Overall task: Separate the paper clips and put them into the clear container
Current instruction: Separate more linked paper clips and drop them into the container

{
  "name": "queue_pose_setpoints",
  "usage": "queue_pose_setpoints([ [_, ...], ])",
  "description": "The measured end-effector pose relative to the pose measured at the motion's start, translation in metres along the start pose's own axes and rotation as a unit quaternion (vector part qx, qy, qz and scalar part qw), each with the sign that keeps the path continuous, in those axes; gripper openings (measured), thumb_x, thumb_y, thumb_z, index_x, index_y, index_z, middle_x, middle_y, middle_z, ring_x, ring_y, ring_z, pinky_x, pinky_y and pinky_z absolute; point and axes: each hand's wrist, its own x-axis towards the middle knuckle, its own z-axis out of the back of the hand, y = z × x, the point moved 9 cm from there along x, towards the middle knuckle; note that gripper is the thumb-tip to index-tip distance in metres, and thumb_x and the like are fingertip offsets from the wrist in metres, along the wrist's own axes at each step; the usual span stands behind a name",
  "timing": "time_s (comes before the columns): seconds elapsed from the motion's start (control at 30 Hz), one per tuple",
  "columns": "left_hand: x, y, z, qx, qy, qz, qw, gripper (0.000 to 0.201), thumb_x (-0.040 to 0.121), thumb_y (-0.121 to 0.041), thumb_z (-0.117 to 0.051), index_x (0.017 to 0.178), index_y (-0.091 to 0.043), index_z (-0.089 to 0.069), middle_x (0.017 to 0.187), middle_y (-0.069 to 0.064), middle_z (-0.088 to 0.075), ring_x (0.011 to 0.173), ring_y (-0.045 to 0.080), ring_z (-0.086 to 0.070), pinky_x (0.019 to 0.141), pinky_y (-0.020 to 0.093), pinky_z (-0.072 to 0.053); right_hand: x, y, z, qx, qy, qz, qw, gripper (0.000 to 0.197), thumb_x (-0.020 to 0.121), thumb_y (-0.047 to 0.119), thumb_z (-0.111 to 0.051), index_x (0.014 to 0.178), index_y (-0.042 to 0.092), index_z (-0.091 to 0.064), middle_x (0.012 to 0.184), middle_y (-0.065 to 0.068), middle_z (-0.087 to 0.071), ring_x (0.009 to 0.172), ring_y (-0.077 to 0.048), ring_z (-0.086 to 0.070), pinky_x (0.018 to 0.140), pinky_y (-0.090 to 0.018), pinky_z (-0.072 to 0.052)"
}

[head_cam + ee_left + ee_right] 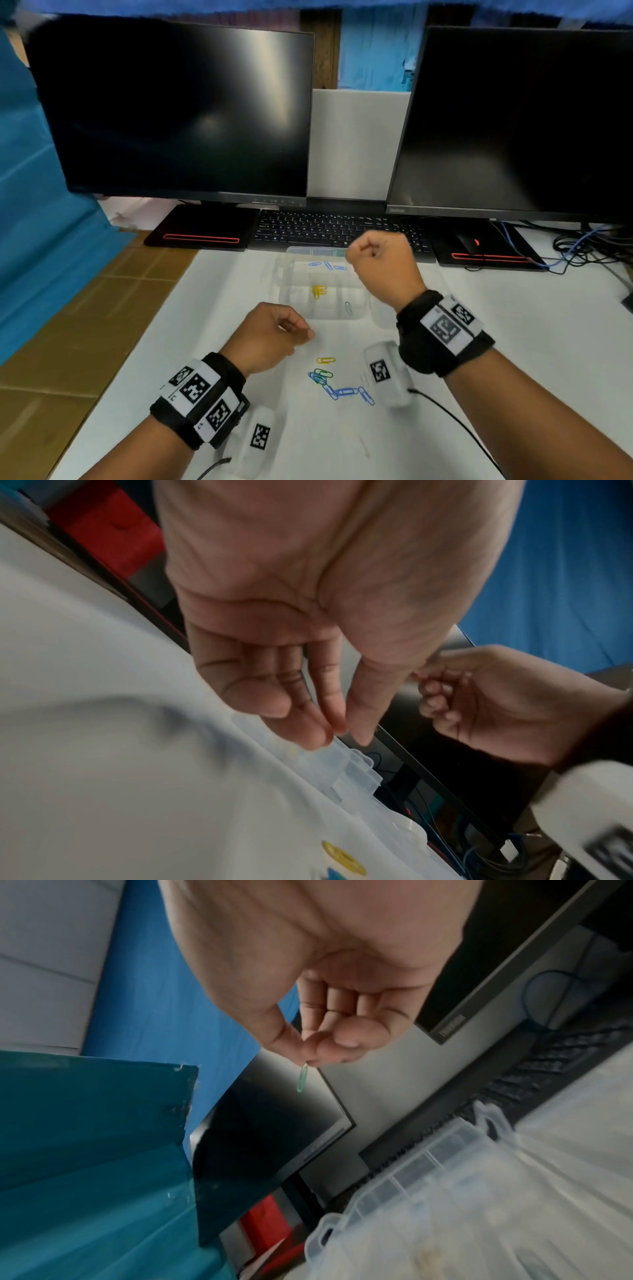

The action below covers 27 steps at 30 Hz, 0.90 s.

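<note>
The left hand (270, 334) hovers low over the white table (212, 308), fingers loosely curled with the fingertips (363, 734) drawn near each other; nothing shows between them, so it holds nothing that can be seen. Just right of and nearer the body than this hand lies the loose pile of clips (337, 382): one yellow, one green, and several blue ones linked in a chain. Beyond the left hand, between the two hands, sits the clear container (294, 301), divided into compartments. Its far compartment holds three blue clips (327, 265), a middle one holds yellow clips (318, 291), and a near one holds a single pale clip (348, 308). The right hand (378, 260) is raised over the container's far right corner, fingers curled, its thumb and forefinger pinching a green clip (303, 1077) by one end so it hangs below the fingertips. Beyond this hand lies a keyboard (329, 228) under two dark monitors (178, 113).
</note>
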Motion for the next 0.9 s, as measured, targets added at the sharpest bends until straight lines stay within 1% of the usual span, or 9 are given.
queue_pose_setpoints([
  [0.1, -0.006, 0.003, 0.0, 0.011, 0.011, -0.002, 1.0, 0.009, 0.077, -0.014, -0.077, 0.077, -0.006, -0.073, 0.072, 0.005, -0.064, 0.051, 0.014, -0.057, 0.048, 0.017, -0.045, 0.006, 0.001, 0.011, -0.039, -0.032, 0.012, 0.999, 0.017, 0.081, 0.009, -0.064, 0.065, 0.013, -0.068, 0.059, 0.008, -0.062, 0.057, -0.008, -0.057, 0.07, -0.03, -0.055],
  [0.23, -0.009, 0.013, 0.0, 0.024, 0.028, 0.011, 0.999, 0.009, 0.077, -0.015, -0.076, 0.08, -0.007, -0.073, 0.073, 0.003, -0.065, 0.053, 0.013, -0.058, 0.052, 0.019, -0.046, -0.018, -0.057, 0.011, -0.094, 0.011, -0.085, 0.992, 0.006, 0.082, 0.023, -0.07, 0.076, 0.022, -0.07, 0.071, 0.003, -0.066, 0.073, -0.021, -0.068, 0.07, -0.03, -0.054],
  [0.33, -0.009, 0.008, -0.007, 0.05, 0.046, 0.004, 0.998, 0.005, 0.077, -0.014, -0.075, 0.078, -0.009, -0.075, 0.07, 0.002, -0.065, 0.055, 0.014, -0.058, 0.057, 0.022, -0.048, -0.046, -0.081, 0.009, -0.112, 0.052, -0.099, 0.987, 0.015, 0.081, 0.018, -0.07, 0.068, 0.023, -0.071, 0.052, 0.013, -0.059, 0.056, -0.007, -0.058, 0.056, -0.021, -0.042],
  [0.43, -0.005, -0.001, -0.023, 0.108, 0.074, -0.008, 0.991, 0.004, 0.075, -0.015, -0.075, 0.074, -0.012, -0.076, 0.064, -0.004, -0.067, 0.054, 0.009, -0.058, 0.06, 0.023, -0.05, -0.074, -0.086, -0.006, -0.155, 0.138, -0.091, 0.974, 0.018, 0.076, 0.017, -0.07, 0.059, 0.024, -0.07, 0.047, 0.014, -0.059, 0.048, 0.001, -0.052, 0.056, -0.017, -0.04],
  [0.53, 0.003, -0.009, -0.039, 0.213, 0.102, -0.003, 0.972, 0.008, 0.073, -0.025, -0.077, 0.075, -0.017, -0.076, 0.066, -0.01, -0.068, 0.063, 0.004, -0.061, 0.063, 0.02, -0.049, -0.086, -0.095, -0.011, -0.199, 0.175, -0.115, 0.957, 0.019, 0.071, 0.024, -0.072, 0.053, 0.022, -0.066, 0.053, 0.011, -0.061, 0.055, -0.005, -0.055, 0.06, -0.023, -0.046],
  [0.6, 0.008, -0.012, -0.047, 0.302, 0.115, 0.006, 0.946, 0.018, 0.071, -0.033, -0.078, 0.079, -0.017, -0.075, 0.079, -0.006, -0.073, 0.079, 0.012, -0.067, 0.073, 0.026, -0.054, -0.088, -0.102, -0.012, -0.229, 0.189, -0.146, 0.944, 0.023, 0.065, 0.032, -0.075, 0.051, 0.02, -0.062, 0.056, 0.008, -0.063, 0.058, -0.011, -0.059, 0.061, -0.026, -0.048],
  [0.7, 0.011, -0.015, -0.054, 0.383, 0.118, 0.012, 0.916, 0.03, 0.069, -0.034, -0.079, 0.089, -0.013, -0.071, 0.092, 0.002, -0.073, 0.088, 0.02, -0.068, 0.081, 0.035, -0.057, -0.091, -0.106, -0.019, -0.273, 0.221, -0.176, 0.92, 0.027, 0.059, 0.039, -0.08, 0.058, 0.019, -0.062, 0.065, 0.004, -0.066, 0.066, -0.017, -0.064, 0.064, -0.026, -0.049],
  [0.83, 0.009, -0.017, -0.061, 0.405, 0.151, 0.018, 0.902, 0.028, 0.073, -0.025, -0.074, 0.093, -0.006, -0.07, 0.092, 0.01, -0.074, 0.084, 0.022, -0.07, 0.081, 0.036, -0.059, -0.091, -0.104, -0.035, -0.285, 0.258, -0.177, 0.906, 0.018, 0.064, 0.027, -0.079, 0.07, 0.019, -0.064, 0.083, -0.001, -0.072, 0.085, -0.021, -0.069, 0.078, -0.031, -0.057],
  [0.9, 0.007, -0.017, -0.061, 0.4, 0.17, 0.028, 0.9, 0.024, 0.075, -0.023, -0.069, 0.091, -0.004, -0.072, 0.087, 0.011, -0.076, 0.074, 0.019, -0.069, 0.079, 0.036, -0.06, -0.09, -0.103, -0.042, -0.273, 0.277, -0.178, 0.904, 0.013, 0.067, 0.02, -0.076, 0.07, 0.019, -0.064, 0.085, -0.002, -0.071, 0.085, -0.021, -0.068, 0.077, -0.03, -0.057],
])
